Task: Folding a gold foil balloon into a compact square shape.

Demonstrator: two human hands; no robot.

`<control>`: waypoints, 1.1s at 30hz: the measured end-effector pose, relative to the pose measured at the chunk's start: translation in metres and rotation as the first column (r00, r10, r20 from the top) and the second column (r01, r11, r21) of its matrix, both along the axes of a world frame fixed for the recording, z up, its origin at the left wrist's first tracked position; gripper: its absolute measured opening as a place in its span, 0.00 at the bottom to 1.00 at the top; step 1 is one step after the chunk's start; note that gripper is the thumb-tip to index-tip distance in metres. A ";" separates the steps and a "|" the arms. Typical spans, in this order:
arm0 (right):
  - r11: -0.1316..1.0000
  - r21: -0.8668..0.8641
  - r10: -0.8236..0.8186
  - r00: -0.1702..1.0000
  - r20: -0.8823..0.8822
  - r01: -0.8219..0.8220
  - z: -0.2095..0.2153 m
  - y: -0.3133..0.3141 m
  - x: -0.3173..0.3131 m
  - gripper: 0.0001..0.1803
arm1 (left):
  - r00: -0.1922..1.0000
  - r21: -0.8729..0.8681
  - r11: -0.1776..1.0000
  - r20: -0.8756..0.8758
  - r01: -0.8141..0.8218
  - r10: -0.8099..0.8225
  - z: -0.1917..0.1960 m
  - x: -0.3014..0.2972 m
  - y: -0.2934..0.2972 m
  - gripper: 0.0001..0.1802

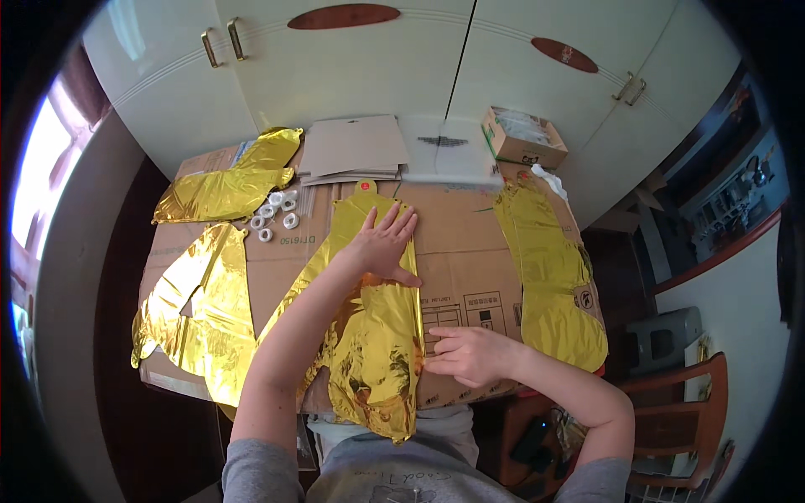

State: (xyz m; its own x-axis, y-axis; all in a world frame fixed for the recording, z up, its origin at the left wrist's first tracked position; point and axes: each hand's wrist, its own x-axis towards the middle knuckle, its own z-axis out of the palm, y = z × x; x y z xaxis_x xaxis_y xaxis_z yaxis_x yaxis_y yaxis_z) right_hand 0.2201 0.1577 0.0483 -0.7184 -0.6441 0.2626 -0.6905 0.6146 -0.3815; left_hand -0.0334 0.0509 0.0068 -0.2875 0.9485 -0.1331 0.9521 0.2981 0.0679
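Observation:
A flat gold foil balloon (377,327) lies in front of me on the cardboard-covered table, its round tab with a red spot at the far end and its near end hanging over the front edge. My left hand (381,247) rests palm down on its upper part, fingers spread, the thumb reaching to the right edge. Beside that edge, lower down, is my right hand (474,354). Its thumb tip is at the foil's edge, and its index finger points left, apart from the thumb. Some of the right fingers are curled out of sight.
More gold foil balloons lie at left (205,310), far left (222,191) and right (549,277). Several white ribbon rolls (266,211) sit near a stack of grey-brown cards (352,147). Behind stand an open small box (528,151) and white cabinets (360,67); a wooden chair (713,411) is at right.

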 end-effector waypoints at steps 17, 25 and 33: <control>0.997 -0.011 -0.069 0.997 0.044 0.070 -0.012 0.003 0.011 0.23 | 0.981 0.069 0.981 -0.062 -0.179 0.184 -0.006 -0.025 0.015 0.40; 0.995 -0.020 -0.092 0.994 0.054 0.093 -0.015 0.002 0.011 0.22 | 0.946 0.153 0.949 -0.136 -0.275 0.296 0.006 -0.026 0.026 0.41; 0.865 -0.208 -0.475 0.879 -0.048 0.456 -0.001 0.048 -0.006 0.23 | 0.933 0.411 0.861 -0.063 -0.300 0.355 0.022 -0.021 0.015 0.41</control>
State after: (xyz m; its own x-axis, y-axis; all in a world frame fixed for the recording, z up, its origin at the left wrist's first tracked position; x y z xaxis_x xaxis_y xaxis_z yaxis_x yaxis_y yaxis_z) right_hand 0.2145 0.2058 0.0471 -0.8884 -0.1741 0.4247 -0.3798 0.7984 -0.4672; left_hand -0.0540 0.0654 0.0289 -0.5790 0.7632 0.2868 0.8124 0.5696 0.1246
